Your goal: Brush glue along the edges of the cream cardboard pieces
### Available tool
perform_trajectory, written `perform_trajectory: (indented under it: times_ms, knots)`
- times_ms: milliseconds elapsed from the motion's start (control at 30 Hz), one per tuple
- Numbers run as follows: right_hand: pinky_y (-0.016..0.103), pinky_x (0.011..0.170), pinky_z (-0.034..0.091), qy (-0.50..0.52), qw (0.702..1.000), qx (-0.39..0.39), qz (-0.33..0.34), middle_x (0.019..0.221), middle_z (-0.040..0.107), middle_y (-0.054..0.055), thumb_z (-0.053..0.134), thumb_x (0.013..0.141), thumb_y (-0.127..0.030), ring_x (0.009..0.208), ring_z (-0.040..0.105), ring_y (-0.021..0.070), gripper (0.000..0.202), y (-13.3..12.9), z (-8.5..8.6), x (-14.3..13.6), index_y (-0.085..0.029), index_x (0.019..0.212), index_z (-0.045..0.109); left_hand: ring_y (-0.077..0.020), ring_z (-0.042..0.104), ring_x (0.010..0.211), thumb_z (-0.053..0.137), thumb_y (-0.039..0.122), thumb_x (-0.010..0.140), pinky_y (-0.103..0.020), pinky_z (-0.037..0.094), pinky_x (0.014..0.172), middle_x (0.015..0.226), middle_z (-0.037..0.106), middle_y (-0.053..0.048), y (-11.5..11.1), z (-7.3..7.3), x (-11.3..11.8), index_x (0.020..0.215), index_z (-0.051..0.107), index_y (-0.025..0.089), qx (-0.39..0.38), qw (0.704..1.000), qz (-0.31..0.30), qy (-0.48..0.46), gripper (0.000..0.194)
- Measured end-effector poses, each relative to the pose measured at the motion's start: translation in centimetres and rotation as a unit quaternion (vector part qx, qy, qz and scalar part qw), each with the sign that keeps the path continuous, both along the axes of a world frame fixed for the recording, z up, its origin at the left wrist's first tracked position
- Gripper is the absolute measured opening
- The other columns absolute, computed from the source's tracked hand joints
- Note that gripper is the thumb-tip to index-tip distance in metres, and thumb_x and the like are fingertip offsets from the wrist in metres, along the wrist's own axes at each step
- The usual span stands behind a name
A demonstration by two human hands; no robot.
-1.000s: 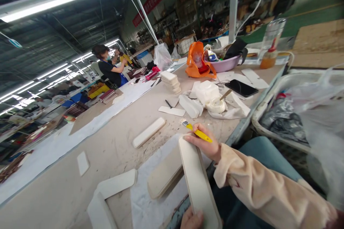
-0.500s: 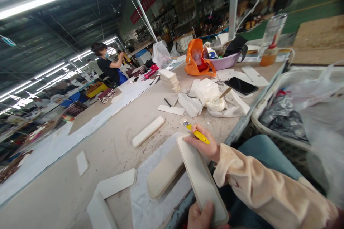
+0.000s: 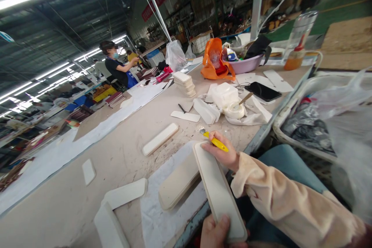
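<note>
A long cream panel with rounded corners [image 3: 218,186] is held slantwise at the table's front edge. My left hand [image 3: 215,230] grips its near end, thumb on top. At the far end, my right hand [image 3: 225,150] pinches the panel and also holds a yellow-handled brush [image 3: 216,142], its bristles pointing away to the left. Left of the held panel lies a stack of similar panels [image 3: 178,182] on a white sheet [image 3: 154,201]. Further left are loose white pieces [image 3: 124,193] and a small white piece [image 3: 88,171]. Another narrow panel [image 3: 160,139] rests beyond the stack.
A white tub [image 3: 234,110] with a stick stands among pale strips, beside a black phone [image 3: 265,91]. Behind are an orange bag [image 3: 213,62], a purple basin [image 3: 247,65] and a glue bottle [image 3: 295,58]. A crate [image 3: 305,147] flanks the table at right. A co-worker [image 3: 120,66] stands far back.
The view has shifted slightly. Both hands keep their hold on the panel, and the brush stays in my right hand. The distant co-worker's arms have lowered a little.
</note>
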State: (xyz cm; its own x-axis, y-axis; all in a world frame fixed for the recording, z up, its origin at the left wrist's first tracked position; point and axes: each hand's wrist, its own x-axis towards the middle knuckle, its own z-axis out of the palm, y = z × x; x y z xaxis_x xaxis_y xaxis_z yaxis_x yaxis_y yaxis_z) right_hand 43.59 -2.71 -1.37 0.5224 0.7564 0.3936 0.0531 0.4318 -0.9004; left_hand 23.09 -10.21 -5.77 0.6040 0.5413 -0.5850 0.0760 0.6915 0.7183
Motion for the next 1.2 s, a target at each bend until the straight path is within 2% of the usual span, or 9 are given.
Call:
perform_trajectory:
  times_ms: [167, 367, 700, 1000, 1100, 1200]
  knots:
    - [0.024, 0.052, 0.028, 0.018, 1.0, 0.006, 0.018, 0.065, 0.036, -0.007, 0.074, 0.077, -0.041, 0.055, 0.034, 0.0094, 0.039, -0.1, 0.3, 0.7, -0.023, 0.087, 0.041, -0.0257, 0.071, 0.078, 0.079, 0.047, 0.069, -0.026, 0.054, 0.058, 0.088, 0.074, -0.013, -0.5, 1.2, -0.3, 0.095, 0.072, 0.01, 0.014, 0.998, 0.005, -0.055, 0.046]
    - [0.023, 0.053, 0.029, 0.019, 1.0, 0.011, 0.011, 0.065, 0.035, -0.007, 0.076, 0.075, -0.045, 0.055, 0.033, 0.0086, 0.044, 0.2, 0.0, 1.4, -0.023, 0.088, 0.041, -0.0231, 0.071, 0.081, 0.082, 0.035, 0.068, -0.025, 0.057, 0.066, 0.089, 0.074, -0.012, -0.6, 1.5, -0.6, 0.1, 0.07, 0.009, 0.018, 0.999, 0.007, -0.045, 0.043]
    - [0.023, 0.051, 0.03, -0.013, 1.0, -0.006, -0.014, 0.066, 0.038, -0.005, 0.072, 0.08, -0.042, 0.056, 0.035, 0.0093, 0.036, 0.2, -0.6, 1.6, -0.023, 0.089, 0.042, -0.0232, 0.071, 0.082, 0.081, 0.039, 0.067, -0.025, 0.057, 0.064, 0.09, 0.074, -0.014, -0.8, 1.8, -0.6, 0.1, 0.071, 0.008, 0.004, 0.999, 0.01, -0.034, 0.046]
    - [0.025, 0.053, 0.03, -0.043, 0.999, -0.005, -0.025, 0.066, 0.04, -0.005, 0.069, 0.083, -0.04, 0.057, 0.038, 0.0104, 0.032, -0.1, -0.6, 1.3, -0.023, 0.086, 0.042, -0.0196, 0.07, 0.075, 0.084, 0.045, 0.062, -0.021, 0.054, 0.06, 0.083, 0.075, -0.011, -0.2, -0.6, -1.0, 0.094, 0.075, 0.013, -0.003, 0.999, -0.02, -0.048, 0.046]
    - [0.025, 0.052, 0.03, -0.038, 0.999, -0.008, -0.011, 0.065, 0.039, -0.005, 0.069, 0.082, -0.042, 0.057, 0.038, 0.0106, 0.033, -0.3, -0.3, 1.3, -0.023, 0.087, 0.042, -0.0206, 0.07, 0.075, 0.084, 0.045, 0.061, -0.023, 0.054, 0.06, 0.082, 0.075, -0.011, -0.3, -0.2, -1.0, 0.093, 0.074, 0.012, 0.004, 0.999, -0.007, -0.038, 0.047]
    - [0.025, 0.052, 0.03, -0.04, 0.999, -0.006, -0.004, 0.066, 0.038, -0.005, 0.07, 0.081, -0.045, 0.056, 0.037, 0.0105, 0.036, -0.5, 0.0, 1.6, -0.023, 0.088, 0.043, -0.0216, 0.07, 0.075, 0.084, 0.041, 0.063, -0.024, 0.054, 0.059, 0.082, 0.074, -0.011, -0.6, 0.9, -1.1, 0.095, 0.072, 0.011, 0.018, 0.999, 0.021, -0.03, 0.046]
